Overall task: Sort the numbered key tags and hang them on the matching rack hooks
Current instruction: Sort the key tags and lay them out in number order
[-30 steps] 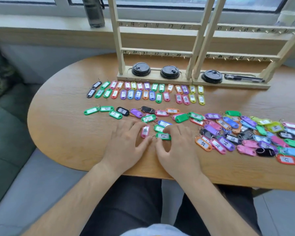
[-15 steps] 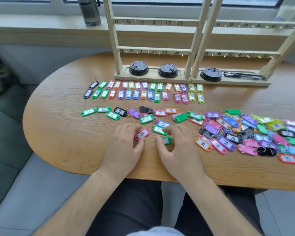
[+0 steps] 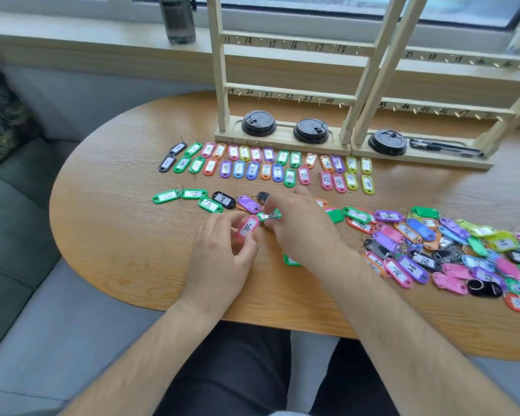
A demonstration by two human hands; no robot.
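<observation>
My left hand (image 3: 222,259) pinches a pink key tag marked 16 (image 3: 247,228) just above the table. My right hand (image 3: 300,226) reaches over the loose tags and its fingers close on a green tag (image 3: 269,216). Another green tag (image 3: 290,261) lies partly hidden under my right wrist. Two sorted rows of tags (image 3: 264,165) lie in front of the wooden rack (image 3: 285,94), whose numbered hooks hang bare. A short row of loose tags (image 3: 192,199) lies to the left, and a big mixed pile of tags (image 3: 451,250) spreads to the right.
Three black cup lids (image 3: 258,123) and a black pen (image 3: 442,147) sit on the rack bases. A dark bottle (image 3: 179,19) stands on the window sill. The round wooden table (image 3: 108,205) ends close to my lap; a grey sofa (image 3: 15,265) lies left.
My left hand has lifted the pink 16 tag off the table. My right hand moved forward from the near green tag to another green tag farther up.
</observation>
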